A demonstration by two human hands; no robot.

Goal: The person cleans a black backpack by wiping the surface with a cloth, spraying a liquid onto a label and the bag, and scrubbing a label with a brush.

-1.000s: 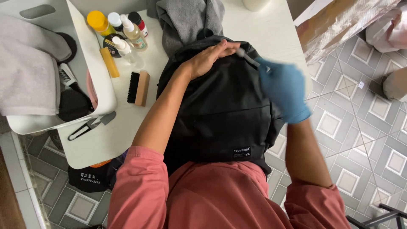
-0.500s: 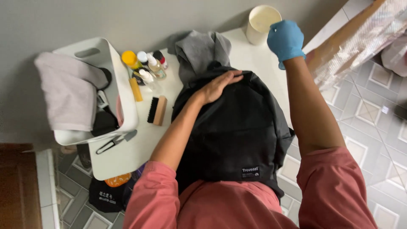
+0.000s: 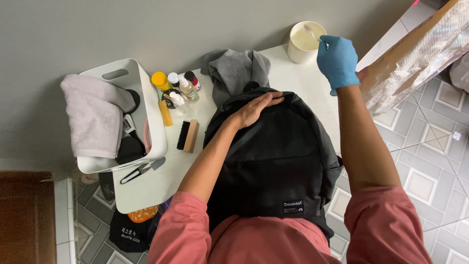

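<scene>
Right hand [image 3: 338, 59] now above cup [image 3: 304, 43], small brush [image 3: 313, 35] in fingers

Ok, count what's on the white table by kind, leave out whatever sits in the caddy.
Backpack, black: 1
Cloth, grey: 1
Cup, cream: 1
Brush, wooden-backed: 1
Small bottles, clustered: about 6, some overlap
Yellow tube: 1
Scissors: 1
Total: about 12

Place: you're at a home cleaning corner.
Signs: patterned floor tiles [image 3: 430, 161], small white table [image 3: 161, 181], white caddy [image 3: 141, 102] with towel [image 3: 93, 117], bottles [image 3: 178, 88], brush [image 3: 187, 136].
</scene>
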